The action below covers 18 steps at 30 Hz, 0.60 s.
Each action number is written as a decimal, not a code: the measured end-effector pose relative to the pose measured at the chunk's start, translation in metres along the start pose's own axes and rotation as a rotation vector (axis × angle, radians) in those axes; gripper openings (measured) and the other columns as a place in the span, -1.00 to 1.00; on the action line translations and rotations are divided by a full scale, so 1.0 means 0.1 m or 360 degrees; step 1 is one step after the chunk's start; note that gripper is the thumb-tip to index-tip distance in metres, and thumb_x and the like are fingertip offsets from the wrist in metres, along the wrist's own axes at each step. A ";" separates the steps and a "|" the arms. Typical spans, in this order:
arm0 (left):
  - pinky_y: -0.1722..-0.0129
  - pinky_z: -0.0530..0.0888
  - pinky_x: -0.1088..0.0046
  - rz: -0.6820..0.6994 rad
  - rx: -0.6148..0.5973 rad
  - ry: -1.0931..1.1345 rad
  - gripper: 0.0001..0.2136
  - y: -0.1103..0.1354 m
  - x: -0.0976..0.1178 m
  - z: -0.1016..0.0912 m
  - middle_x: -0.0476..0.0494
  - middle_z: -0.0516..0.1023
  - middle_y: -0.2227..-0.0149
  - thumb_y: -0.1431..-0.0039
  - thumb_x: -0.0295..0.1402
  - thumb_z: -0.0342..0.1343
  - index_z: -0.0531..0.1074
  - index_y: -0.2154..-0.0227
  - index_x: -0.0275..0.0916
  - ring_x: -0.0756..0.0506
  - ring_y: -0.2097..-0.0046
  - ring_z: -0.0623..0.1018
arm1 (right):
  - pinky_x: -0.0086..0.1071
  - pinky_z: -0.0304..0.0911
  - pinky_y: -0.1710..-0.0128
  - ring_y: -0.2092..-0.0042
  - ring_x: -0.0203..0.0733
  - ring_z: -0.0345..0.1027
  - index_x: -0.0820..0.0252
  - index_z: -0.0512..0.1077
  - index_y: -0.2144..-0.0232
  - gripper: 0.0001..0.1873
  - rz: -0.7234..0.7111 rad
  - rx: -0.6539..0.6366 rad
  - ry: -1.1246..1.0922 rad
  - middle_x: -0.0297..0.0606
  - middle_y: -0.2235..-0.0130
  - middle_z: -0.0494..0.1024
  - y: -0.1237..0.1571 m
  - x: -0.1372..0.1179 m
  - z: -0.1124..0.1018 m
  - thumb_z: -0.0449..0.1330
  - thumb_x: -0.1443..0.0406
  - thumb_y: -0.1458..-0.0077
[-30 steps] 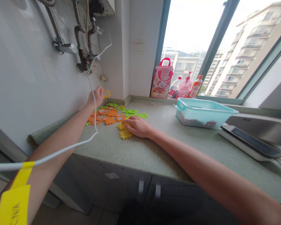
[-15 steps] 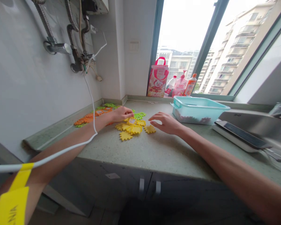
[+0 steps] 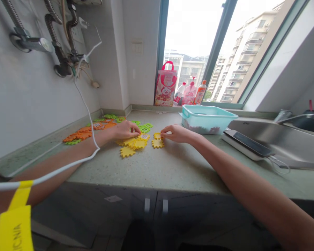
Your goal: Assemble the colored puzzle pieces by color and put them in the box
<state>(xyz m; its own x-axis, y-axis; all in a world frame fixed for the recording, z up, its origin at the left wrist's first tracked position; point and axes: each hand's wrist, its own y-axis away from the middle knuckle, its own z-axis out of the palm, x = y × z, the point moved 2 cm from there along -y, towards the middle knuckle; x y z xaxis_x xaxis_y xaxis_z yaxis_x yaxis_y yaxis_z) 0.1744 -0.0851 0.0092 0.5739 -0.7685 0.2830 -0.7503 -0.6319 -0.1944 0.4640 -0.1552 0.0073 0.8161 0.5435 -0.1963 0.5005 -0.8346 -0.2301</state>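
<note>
My right hand (image 3: 176,133) has its thumb and fingers closed at the edge of a small yellow frame-like piece (image 3: 157,135) with notched edges. That piece lies just behind a second yellow interlocking piece (image 3: 157,143); whether they are joined I cannot tell. My left hand (image 3: 126,130) rests over a heap of yellow interlocking pieces (image 3: 127,151), its fingers bent and the fingertips at the heap; whatever they pinch is hidden. A yellow piece with a white label (image 3: 144,136) lies at the heap's right side. Green pieces (image 3: 146,128) are spread behind the heap.
Orange pieces (image 3: 80,134) lie along the left wall. A turquoise tub (image 3: 209,120) with dark pieces inside stands right of my right hand. Beyond it are a phone on a white block (image 3: 248,143) and a steel sink (image 3: 290,148). A white cable (image 3: 68,171) crosses my left forearm.
The view has swung to the right. My right hand has closed its fingers, and a yellow piece from beside the heap now lies by the lone yellow piece. My left hand stays over the heap.
</note>
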 end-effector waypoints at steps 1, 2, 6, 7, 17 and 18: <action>0.22 0.48 0.43 0.0007 -0.0006 0.0020 -0.68 -0.02 0.06 0.04 -0.10 0.74 0.15 -0.24 -0.10 0.17 0.72 0.13 -0.12 -0.11 0.22 0.62 | -0.33 0.36 0.08 0.16 -0.13 0.60 0.12 0.72 0.19 -0.72 0.0023 -0.0043 0.0035 -0.21 0.14 0.75 0.02 0.03 -0.04 0.19 0.21 -0.35; 0.21 0.48 0.43 0.0016 -0.0013 0.0035 -0.67 -0.04 0.10 0.08 -0.10 0.74 0.14 -0.26 -0.08 0.16 0.71 0.11 -0.12 -0.12 0.21 0.62 | -0.33 0.34 0.12 0.19 -0.13 0.59 0.12 0.72 0.19 -0.74 0.0032 -0.0086 0.0062 -0.21 0.17 0.75 0.03 0.04 -0.07 0.22 0.22 -0.33; 0.04 0.53 0.36 0.0162 0.0147 0.0045 -0.64 -0.11 0.18 0.17 -0.16 0.71 0.01 -0.36 -0.14 0.06 0.67 0.00 -0.12 -0.16 0.06 0.63 | -0.37 0.31 0.18 0.21 -0.16 0.58 0.09 0.72 0.23 -0.82 0.0071 -0.0130 0.0076 -0.27 0.21 0.75 0.05 0.05 -0.14 0.30 0.25 -0.22; -0.04 0.52 0.32 0.0214 0.0189 0.0017 -0.63 -0.12 0.16 0.18 -0.18 0.70 -0.03 -0.37 -0.18 0.03 0.66 -0.03 -0.13 -0.18 0.00 0.63 | -0.39 0.31 0.18 0.20 -0.16 0.59 0.09 0.72 0.23 -0.83 0.0079 -0.0134 0.0059 -0.27 0.20 0.75 0.05 0.05 -0.14 0.31 0.25 -0.21; -0.24 0.40 0.25 0.0023 0.0153 -0.0385 -0.56 -0.10 -0.12 0.00 -0.18 0.66 -0.13 -0.39 -0.10 -0.03 0.66 -0.05 -0.15 -0.24 -0.15 0.56 | -0.38 0.34 0.04 0.11 -0.14 0.60 0.11 0.71 0.17 -0.70 0.0051 -0.0140 0.0004 -0.26 0.11 0.75 0.04 0.07 -0.08 0.23 0.44 -0.14; -0.22 0.41 0.26 0.0007 0.0161 -0.0364 -0.57 -0.07 -0.11 -0.07 -0.18 0.67 -0.11 -0.38 -0.07 -0.02 0.67 -0.02 -0.15 -0.24 -0.14 0.56 | -0.38 0.35 0.03 0.10 -0.14 0.60 0.10 0.71 0.16 -0.71 0.0037 -0.0141 -0.0027 -0.27 0.11 0.75 0.04 0.08 -0.09 0.25 0.42 -0.14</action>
<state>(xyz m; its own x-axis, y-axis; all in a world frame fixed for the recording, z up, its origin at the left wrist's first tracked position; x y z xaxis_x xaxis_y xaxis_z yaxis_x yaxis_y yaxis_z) 0.1708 -0.0712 0.0143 0.6384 -0.7670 0.0644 -0.7230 -0.6263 -0.2916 0.4750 -0.1552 0.0129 0.8231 0.5249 -0.2167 0.5059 -0.8511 -0.1402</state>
